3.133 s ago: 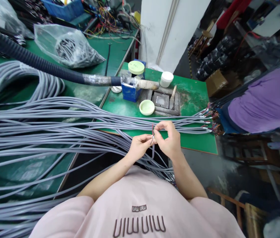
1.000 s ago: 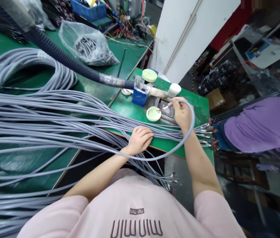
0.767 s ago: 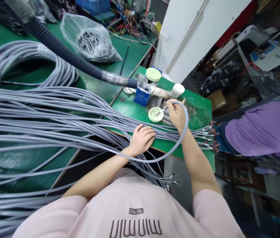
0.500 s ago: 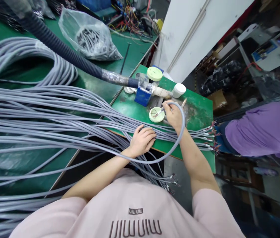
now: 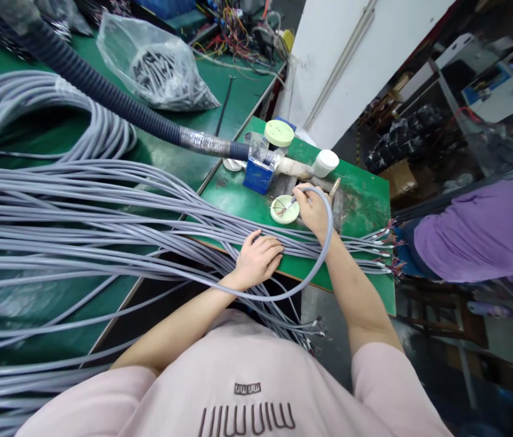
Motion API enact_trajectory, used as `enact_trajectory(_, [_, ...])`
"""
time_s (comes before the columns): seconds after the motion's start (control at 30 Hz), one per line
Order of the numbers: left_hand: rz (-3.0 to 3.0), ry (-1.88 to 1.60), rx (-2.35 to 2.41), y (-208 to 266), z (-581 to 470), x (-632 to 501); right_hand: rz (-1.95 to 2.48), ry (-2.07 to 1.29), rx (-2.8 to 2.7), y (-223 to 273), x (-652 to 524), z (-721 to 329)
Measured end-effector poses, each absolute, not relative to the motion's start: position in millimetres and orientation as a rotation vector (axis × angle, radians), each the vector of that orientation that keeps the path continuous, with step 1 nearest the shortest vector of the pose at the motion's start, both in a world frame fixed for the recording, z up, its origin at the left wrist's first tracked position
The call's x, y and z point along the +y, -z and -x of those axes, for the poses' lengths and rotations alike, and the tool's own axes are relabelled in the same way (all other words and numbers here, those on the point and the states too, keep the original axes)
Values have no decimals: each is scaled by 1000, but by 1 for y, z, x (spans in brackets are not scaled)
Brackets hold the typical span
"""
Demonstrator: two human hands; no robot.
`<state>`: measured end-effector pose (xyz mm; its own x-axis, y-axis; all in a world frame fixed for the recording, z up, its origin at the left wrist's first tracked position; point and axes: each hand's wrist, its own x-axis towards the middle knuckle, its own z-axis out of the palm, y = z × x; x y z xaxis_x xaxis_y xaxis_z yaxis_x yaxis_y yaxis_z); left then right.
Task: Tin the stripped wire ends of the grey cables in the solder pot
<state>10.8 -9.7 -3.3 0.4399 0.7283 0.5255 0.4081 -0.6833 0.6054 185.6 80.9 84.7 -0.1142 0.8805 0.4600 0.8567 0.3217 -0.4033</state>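
My right hand (image 5: 313, 209) pinches a grey cable (image 5: 324, 246) near its stripped end, and the cable loops back over my wrist and down toward my body. Its thin coloured wires (image 5: 282, 212) fan out over a small pale green dish (image 5: 276, 216); whether they touch the inside is too small to tell. My left hand (image 5: 260, 258) lies palm down on a bundle of grey cables (image 5: 211, 221), fingers extended across them and not wrapped round. At the table's right end the bundle's stripped wire ends (image 5: 393, 249) stick out.
A dark ribbed hose (image 5: 147, 115) reaches to a blue box (image 5: 258, 175) behind the dish. Nearby stand a white tub (image 5: 326, 162) and a jar with a green lid (image 5: 279, 133). Left are a cable coil (image 5: 111, 133) and a plastic bag (image 5: 160, 70). A person in purple (image 5: 479, 230) is at right.
The whole view has shifted slightly, with the table's things a little further left. Both hands keep nearly the same places, the right one still holding the cable end at the dish.
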Motion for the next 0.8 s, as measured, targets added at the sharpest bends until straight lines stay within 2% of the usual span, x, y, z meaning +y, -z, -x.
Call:
enact_trajectory(0.3, [-2372, -1203, 962, 9, -12, -7, 1585, 62, -1746, -116, 84, -234])
enact_trajectory(0.8, [-2464, -1211, 982, 2, -11, -9, 1839, 97, -1767, -87, 131, -274])
